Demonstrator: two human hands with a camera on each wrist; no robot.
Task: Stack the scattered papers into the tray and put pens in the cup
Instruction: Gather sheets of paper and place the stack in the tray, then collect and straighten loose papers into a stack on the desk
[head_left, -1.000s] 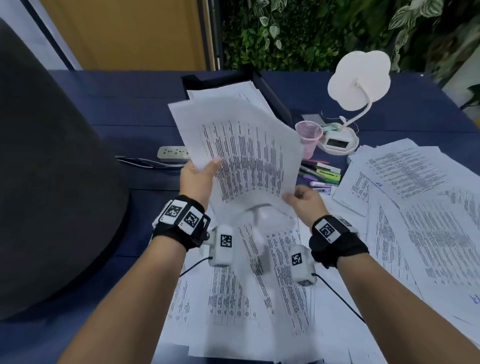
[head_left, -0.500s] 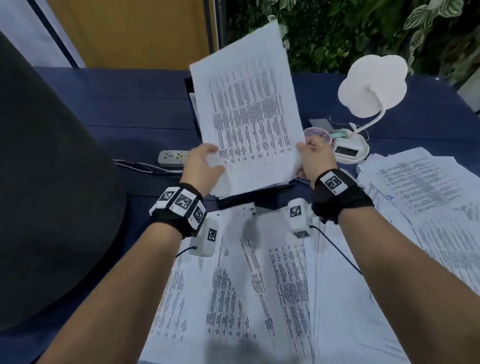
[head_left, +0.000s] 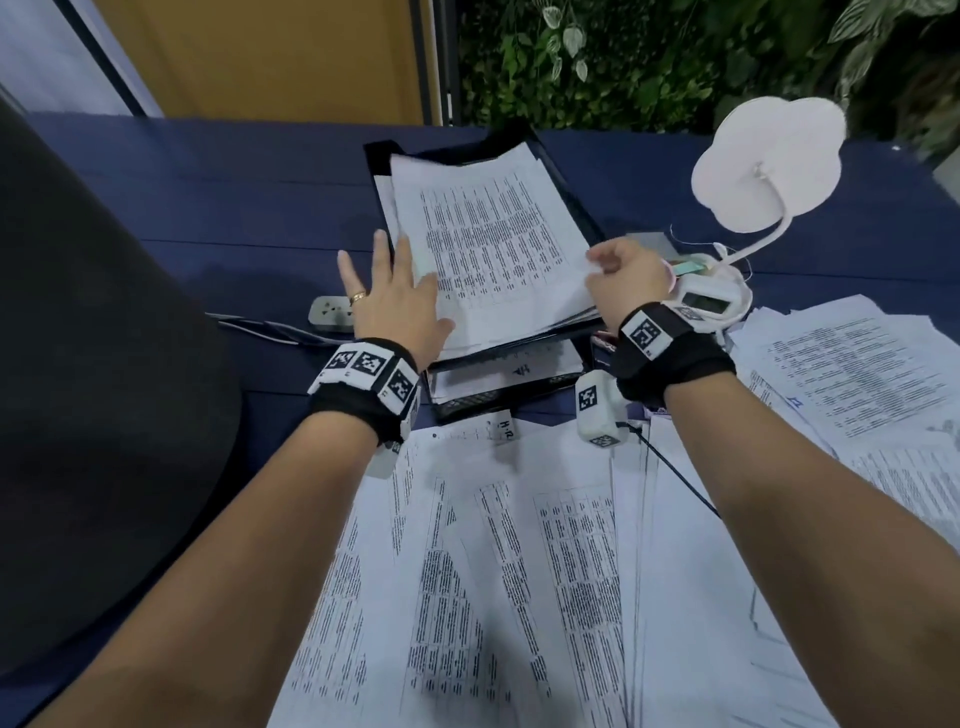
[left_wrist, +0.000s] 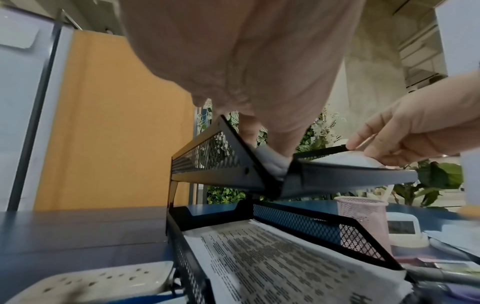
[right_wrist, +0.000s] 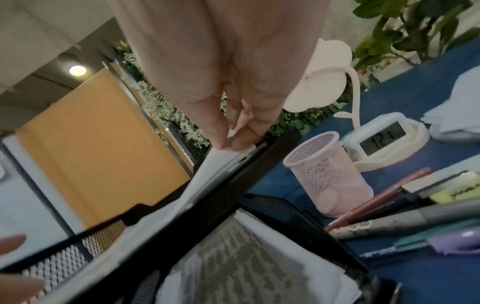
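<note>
Lying nearest, below both wrists, scattered papers (head_left: 519, 571) wait, long edges running away from the person. Past them, left hand (head_left: 395, 296) spreads flat, fingers apart, on the stack (head_left: 493, 249) in the black mesh tray's (head_left: 571, 202) top tier; right hand (head_left: 623, 270) pinches that stack's right edge. Right of those fingers lie pens (right_wrist: 389, 216), then the pink mesh cup (right_wrist: 327, 174), nearer the right hand. Wrist hides cup in head view.

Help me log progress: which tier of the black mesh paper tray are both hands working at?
The upper tier. The left hand lies flat on its paper stack; the right hand pinches the stack's edge. The lower tier goes untouched.
</note>
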